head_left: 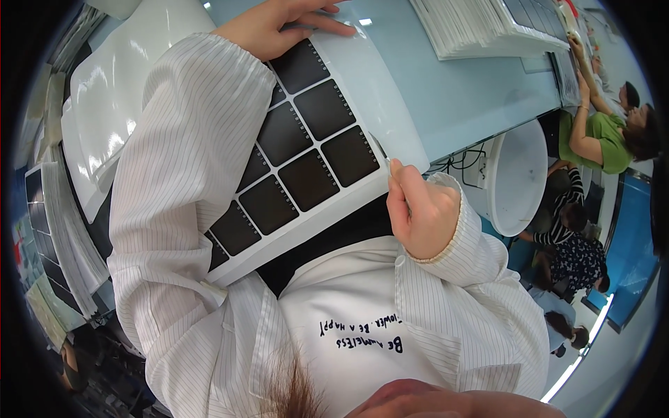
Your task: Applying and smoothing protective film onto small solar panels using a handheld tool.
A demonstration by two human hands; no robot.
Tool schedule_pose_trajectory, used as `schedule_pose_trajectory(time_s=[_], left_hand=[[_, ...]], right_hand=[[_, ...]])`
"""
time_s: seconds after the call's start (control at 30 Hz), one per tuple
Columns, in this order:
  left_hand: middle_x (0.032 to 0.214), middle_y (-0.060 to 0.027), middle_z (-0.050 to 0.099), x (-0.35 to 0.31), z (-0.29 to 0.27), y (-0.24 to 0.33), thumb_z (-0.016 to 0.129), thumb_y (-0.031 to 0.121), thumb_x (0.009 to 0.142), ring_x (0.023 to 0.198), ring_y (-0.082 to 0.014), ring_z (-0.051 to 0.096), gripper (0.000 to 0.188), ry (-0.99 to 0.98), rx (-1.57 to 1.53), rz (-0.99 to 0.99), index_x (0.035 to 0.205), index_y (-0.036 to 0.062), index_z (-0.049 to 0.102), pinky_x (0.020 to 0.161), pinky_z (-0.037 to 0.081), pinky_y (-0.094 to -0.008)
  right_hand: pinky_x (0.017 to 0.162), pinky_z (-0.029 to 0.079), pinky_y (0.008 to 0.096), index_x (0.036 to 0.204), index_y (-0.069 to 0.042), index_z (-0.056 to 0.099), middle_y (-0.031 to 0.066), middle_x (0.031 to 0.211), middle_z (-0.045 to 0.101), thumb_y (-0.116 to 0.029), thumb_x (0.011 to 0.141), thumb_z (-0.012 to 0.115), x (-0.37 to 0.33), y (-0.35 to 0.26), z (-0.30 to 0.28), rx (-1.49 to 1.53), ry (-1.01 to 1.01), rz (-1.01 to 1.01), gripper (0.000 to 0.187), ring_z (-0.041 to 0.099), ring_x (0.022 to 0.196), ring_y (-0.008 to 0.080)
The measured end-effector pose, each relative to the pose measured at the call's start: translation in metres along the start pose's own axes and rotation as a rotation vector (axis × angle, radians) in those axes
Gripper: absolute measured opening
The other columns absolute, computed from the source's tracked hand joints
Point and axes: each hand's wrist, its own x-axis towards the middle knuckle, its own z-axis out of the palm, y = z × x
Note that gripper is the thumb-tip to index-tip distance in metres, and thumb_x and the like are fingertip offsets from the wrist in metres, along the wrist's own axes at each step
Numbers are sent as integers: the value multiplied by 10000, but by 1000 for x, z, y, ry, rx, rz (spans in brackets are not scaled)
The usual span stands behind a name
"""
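A white sheet with rows of black rectangular labels (311,180) lies slantwise on the table in front of me, its near edge hanging over my lap. My left hand (282,26) rests across the far part of the sheet, fingers stretched out over its white margin. In my right hand (424,212) is a thin, pointed metal tool (380,148), pinched between thumb and fingers. Its tip meets the sheet's right margin beside a black label. Whether it is tweezers or a blade I cannot tell. A glossy, translucent strip (380,90) runs along that right side.
Stacked sheets (481,28) stand at the far right of the bluish table (460,104). Glossy white sheets (108,90) curl at the left, near another label stack (59,230). A white round bin (519,177) and cables are right of the table. Co-workers (596,139) sit beyond.
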Motion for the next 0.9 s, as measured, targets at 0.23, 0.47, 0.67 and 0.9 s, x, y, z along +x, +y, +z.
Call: schedule_pose_trajectory(time_s=[0.23, 0.47, 0.67, 0.9], left_hand=[[1319, -66, 613, 2, 2, 6, 379, -146, 843, 1381, -266, 374, 750, -2, -38, 10, 1531, 124, 249, 1174, 214, -333], [1327, -60, 608, 2, 1, 4, 378, -146, 854, 1389, -260, 356, 744, -8, -48, 19, 1532, 133, 251, 1177, 200, -336], [1328, -60, 608, 3, 2, 3, 380, -144, 857, 1384, -260, 359, 745, -20, -52, 23, 1534, 138, 250, 1171, 200, -338], [1324, -59, 611, -6, 0, 2, 383, -143, 861, 1373, -258, 372, 737, -3, -23, 49, 1533, 127, 248, 1164, 212, -333]], right_hand=[[373, 332, 329, 857, 24, 577, 94, 474, 454, 36, 861, 619, -14, -1, -6, -4, -19, 49, 44, 463, 358, 226], [381, 342, 331, 914, 33, 598, 97, 493, 470, 35, 852, 624, -26, -3, -14, -5, -76, 58, 67, 473, 372, 229], [386, 354, 331, 911, 32, 592, 102, 508, 488, 38, 851, 624, -34, -4, -19, 1, -117, 83, 68, 498, 389, 241], [389, 360, 331, 895, 35, 583, 110, 522, 499, 46, 848, 622, -40, -9, -22, 18, -115, 66, 62, 503, 395, 248]])
